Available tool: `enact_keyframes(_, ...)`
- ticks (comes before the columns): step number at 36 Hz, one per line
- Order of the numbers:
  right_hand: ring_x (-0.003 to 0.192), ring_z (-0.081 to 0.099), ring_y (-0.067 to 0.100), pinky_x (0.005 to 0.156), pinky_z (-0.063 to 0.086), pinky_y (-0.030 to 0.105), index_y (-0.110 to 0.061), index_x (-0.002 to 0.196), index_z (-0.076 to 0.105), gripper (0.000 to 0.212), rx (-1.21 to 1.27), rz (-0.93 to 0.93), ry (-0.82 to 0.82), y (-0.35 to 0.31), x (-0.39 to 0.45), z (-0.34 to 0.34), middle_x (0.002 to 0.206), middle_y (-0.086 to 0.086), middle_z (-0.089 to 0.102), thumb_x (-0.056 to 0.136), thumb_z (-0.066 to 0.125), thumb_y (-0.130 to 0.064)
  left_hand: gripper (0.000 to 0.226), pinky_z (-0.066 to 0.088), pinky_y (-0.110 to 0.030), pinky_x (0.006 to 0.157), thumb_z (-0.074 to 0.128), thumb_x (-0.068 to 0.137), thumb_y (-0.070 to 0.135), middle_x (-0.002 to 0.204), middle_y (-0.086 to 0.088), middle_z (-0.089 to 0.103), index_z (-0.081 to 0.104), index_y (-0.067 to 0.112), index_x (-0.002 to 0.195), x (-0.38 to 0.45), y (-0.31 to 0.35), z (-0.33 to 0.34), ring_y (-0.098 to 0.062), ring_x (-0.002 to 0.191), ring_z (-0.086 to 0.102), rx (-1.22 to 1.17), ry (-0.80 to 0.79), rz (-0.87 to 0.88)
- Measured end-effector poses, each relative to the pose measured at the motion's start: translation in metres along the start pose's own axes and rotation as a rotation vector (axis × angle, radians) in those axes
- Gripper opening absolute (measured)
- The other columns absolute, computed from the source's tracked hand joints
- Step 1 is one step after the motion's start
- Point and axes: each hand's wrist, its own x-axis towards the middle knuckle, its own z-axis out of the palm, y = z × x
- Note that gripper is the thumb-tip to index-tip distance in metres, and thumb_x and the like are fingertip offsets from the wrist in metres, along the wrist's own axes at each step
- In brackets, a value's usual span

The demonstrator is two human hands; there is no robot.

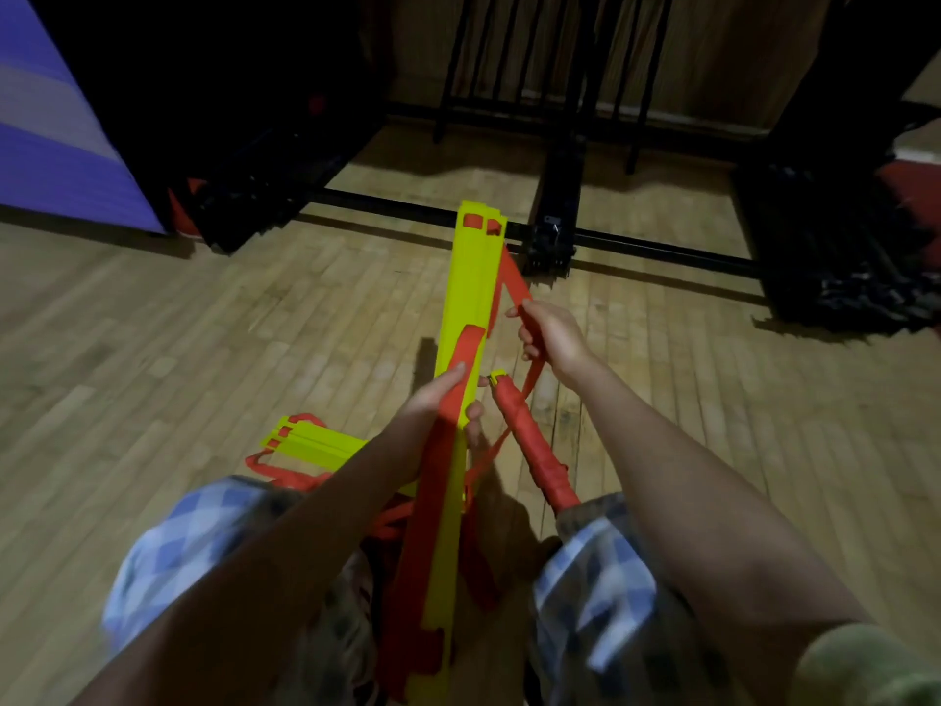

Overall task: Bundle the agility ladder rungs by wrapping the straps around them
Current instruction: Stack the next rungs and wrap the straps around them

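Note:
A stack of yellow-green ladder rungs [468, 277] points away from me, from my lap toward the black rack. My left hand [440, 394] grips the stack at its middle, thumb pressing an orange strap [466, 354] flat on top. My right hand [547, 331] is closed on another run of orange strap [514, 280] that comes from the stack's far end and hangs down behind the hand. A second bundle, fully wrapped in orange strap [529, 445], leans on my right knee. A third group of rungs [315, 443] lies on the floor at left.
I am over a wooden floor [153, 349], knees in blue checked shorts [188, 542]. A black metal rack [555, 231] stands ahead with dark equipment piled at both sides. A purple mat [56, 145] is at far left. Loose orange strap loops lie under the left rungs.

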Motion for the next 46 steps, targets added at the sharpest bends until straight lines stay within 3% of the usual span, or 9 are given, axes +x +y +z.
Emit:
enact_keyframes(15,0.043,0.056,0.015,0.048,0.047,0.025,-0.011,0.091,0.064,0.020,-0.226,0.192,-0.333,-0.001,-0.126,0.062,0.062,0.007,0.063,0.099,0.046,-0.012,0.027,0.040,-0.018,0.040,0.050,0.100,0.038,0.050,0.000,0.052,0.059,0.015,0.087,-0.010,0.005,-0.030,-0.015,0.037,0.048,-0.079,0.395,0.251)
enact_keyframes(21,0.106,0.067,0.029,0.098,0.049,0.039,-0.008,0.123,0.066,0.045,-0.376,0.298,-0.459,0.031,-0.169,0.082,0.118,0.015,0.069,0.096,0.053,-0.043,0.027,0.042,-0.021,0.043,0.052,0.097,0.038,0.052,0.000,0.050,0.055,0.017,0.081,-0.026,0.009,-0.053,-0.015,0.039,0.047,-0.238,0.455,0.353)
enact_keyframes(27,0.122,0.054,0.043,0.110,0.038,0.051,-0.005,0.135,0.054,0.062,-0.161,0.396,-0.515,0.046,-0.199,0.081,0.134,0.022,0.057,0.092,0.055,-0.051,0.028,0.041,-0.019,0.044,0.044,0.100,0.040,0.052,0.004,0.047,0.050,0.019,0.083,-0.048,0.009,-0.071,-0.011,0.040,0.045,-0.325,0.291,0.368)
enact_keyframes(30,0.090,0.065,0.037,0.081,0.050,0.039,0.000,0.117,0.060,0.054,-0.150,0.404,-0.584,0.054,-0.215,0.079,0.104,0.019,0.068,0.094,0.052,-0.048,0.031,0.039,-0.017,0.043,0.042,0.101,0.042,0.052,0.005,0.046,0.050,0.018,0.082,-0.058,0.007,-0.081,-0.010,0.040,0.044,-0.292,0.265,0.349)
enact_keyframes(33,0.052,0.048,0.009,0.051,0.031,0.021,-0.018,0.078,0.054,0.029,-0.039,0.444,-0.600,0.057,-0.224,0.084,0.064,-0.003,0.051,0.098,0.049,-0.038,0.031,0.040,-0.018,0.044,0.044,0.101,0.042,0.053,0.004,0.047,0.053,0.016,0.087,-0.062,0.006,-0.088,-0.011,0.040,0.044,-0.208,0.315,0.358)
enact_keyframes(36,0.055,0.056,0.015,0.056,0.041,0.024,-0.012,0.083,0.060,0.030,-0.040,0.365,-0.574,0.061,-0.225,0.088,0.069,0.008,0.056,0.098,0.050,-0.036,0.029,0.040,-0.020,0.045,0.047,0.100,0.042,0.053,0.003,0.047,0.054,0.015,0.093,-0.063,0.004,-0.088,-0.013,0.041,0.044,-0.176,0.342,0.354)
enact_keyframes(41,0.107,0.063,0.031,0.078,0.055,0.024,0.000,0.139,0.046,0.051,0.077,0.414,-0.580,0.068,-0.237,0.090,0.128,0.023,0.059,0.102,0.038,-0.034,0.029,0.041,-0.020,0.046,0.047,0.100,0.044,0.054,0.003,0.046,0.053,0.017,0.089,-0.062,0.000,-0.086,-0.011,0.043,0.045,-0.211,0.274,0.343)
enact_keyframes(43,0.090,0.068,0.017,0.074,0.054,0.021,-0.001,0.132,0.053,0.047,0.144,0.442,-0.607,0.064,-0.243,0.089,0.105,0.011,0.071,0.103,0.032,-0.032,0.030,0.042,-0.019,0.048,0.046,0.100,0.045,0.055,0.004,0.046,0.052,0.018,0.089,-0.063,0.001,-0.084,-0.010,0.044,0.045,-0.243,0.216,0.321)
enact_keyframes(46,0.069,0.067,0.003,0.091,0.047,0.024,-0.019,0.086,0.077,0.058,0.199,0.447,-0.630,0.061,-0.249,0.088,0.069,-0.004,0.072,0.105,0.023,-0.029,0.028,0.047,-0.020,0.053,0.044,0.100,0.045,0.054,0.005,0.046,0.051,0.019,0.095,-0.067,0.004,-0.080,-0.010,0.048,0.050,-0.305,0.185,0.302)
